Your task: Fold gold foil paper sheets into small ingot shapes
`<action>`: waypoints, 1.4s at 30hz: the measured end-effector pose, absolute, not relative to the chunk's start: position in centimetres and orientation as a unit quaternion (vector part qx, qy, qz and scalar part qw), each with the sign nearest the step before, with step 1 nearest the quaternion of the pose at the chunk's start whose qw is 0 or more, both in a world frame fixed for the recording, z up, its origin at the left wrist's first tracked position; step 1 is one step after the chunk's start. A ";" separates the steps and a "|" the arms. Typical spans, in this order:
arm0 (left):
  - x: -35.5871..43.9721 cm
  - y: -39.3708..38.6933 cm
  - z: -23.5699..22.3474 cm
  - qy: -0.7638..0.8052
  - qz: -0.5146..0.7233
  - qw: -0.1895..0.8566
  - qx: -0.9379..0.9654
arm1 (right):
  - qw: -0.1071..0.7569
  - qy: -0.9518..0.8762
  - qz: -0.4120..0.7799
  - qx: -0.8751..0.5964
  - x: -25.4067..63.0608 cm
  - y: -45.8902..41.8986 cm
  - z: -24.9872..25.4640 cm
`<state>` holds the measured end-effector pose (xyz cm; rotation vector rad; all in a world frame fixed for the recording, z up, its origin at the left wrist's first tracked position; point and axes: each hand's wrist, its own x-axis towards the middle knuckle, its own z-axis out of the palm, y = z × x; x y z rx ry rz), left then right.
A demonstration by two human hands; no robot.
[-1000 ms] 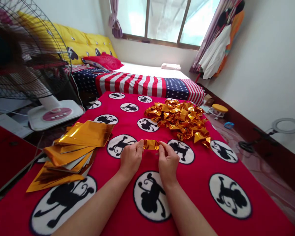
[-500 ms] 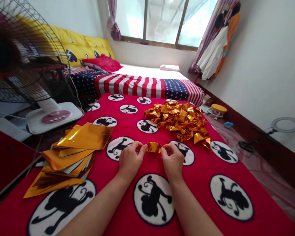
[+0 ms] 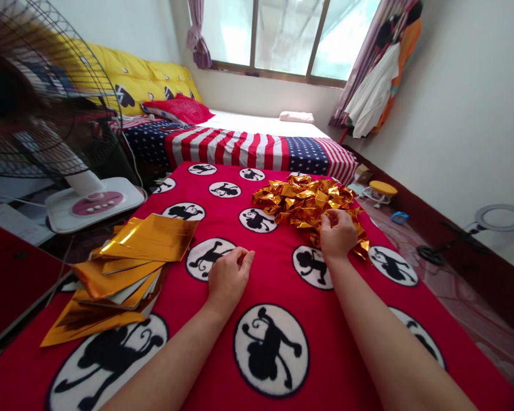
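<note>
Left hand low over the red cloth with white circles and black monkey figures, near the middle. Fingers loosely curled, hand about half open, gap between thumb and forefinger, nothing visible in it. Right hand reaches out to the near edge of the loose heap of folded, shiny gold-orange foil paper pieces. Its fingers are bent in, thumb up close to the forefinger; can't tell whether a piece is pinched there, since the gold behind blends in and the hand hides the rest.

Heap sits toward the far right of the cloth, pieces overlapping, a few stragglers at the near right edge, partly behind the right hand. Fanned stack of flat gold-orange foil sheets with some pale undersides lies on the left side of the cloth, left of the left hand, apart from it.

Around: white-based electric fan with dark wire cage at far left; bed cover with stars and red-white stripes beyond the cloth; round yellow-topped stool and grey ring light on a black stand on the right.
</note>
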<state>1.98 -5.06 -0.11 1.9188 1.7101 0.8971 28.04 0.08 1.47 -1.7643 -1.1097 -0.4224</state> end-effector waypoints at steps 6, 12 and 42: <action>2.0 -4.8 -0.4 0.614 0.325 0.206 0.689 | 0.560 -0.460 -0.084 -0.684 22.7 -2.6 1.0; 1.6 -4.4 -1.0 0.544 0.432 0.201 0.690 | 0.485 -0.566 0.158 -0.647 14.2 -6.5 -1.7; -8.5 0.8 -1.8 0.767 0.222 -0.033 0.601 | 0.445 -0.588 0.180 -0.651 13.6 -7.3 -2.1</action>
